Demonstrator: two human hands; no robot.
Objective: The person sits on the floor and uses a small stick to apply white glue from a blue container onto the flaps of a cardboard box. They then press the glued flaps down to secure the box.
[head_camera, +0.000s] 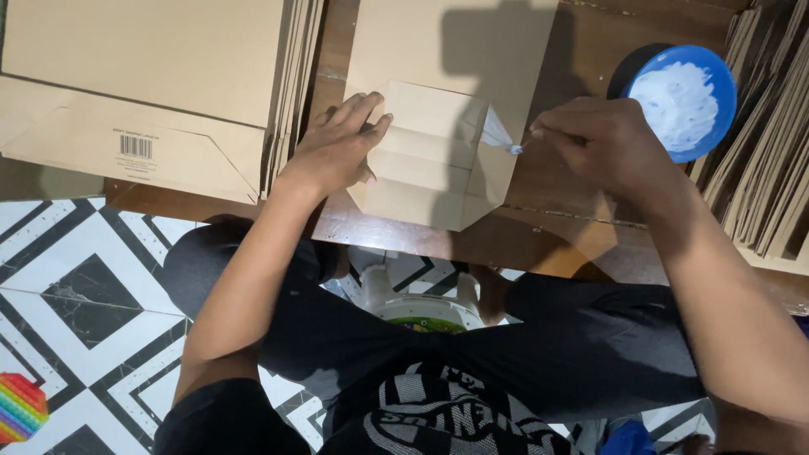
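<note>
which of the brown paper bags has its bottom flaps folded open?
The flat paper bag on the table centre, pinned by the left hand. The stacks at left and right lie flat, unfolded.

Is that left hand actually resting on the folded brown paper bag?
Touching. The head view shows the left hand lying flat on the folded paper bag, its fingers spread over the bag's folded edge with no gap.

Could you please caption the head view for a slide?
Left hand presses a folded paper bag flat while the right hand dabs white glue on its flap, beside a blue glue bowl.
</note>
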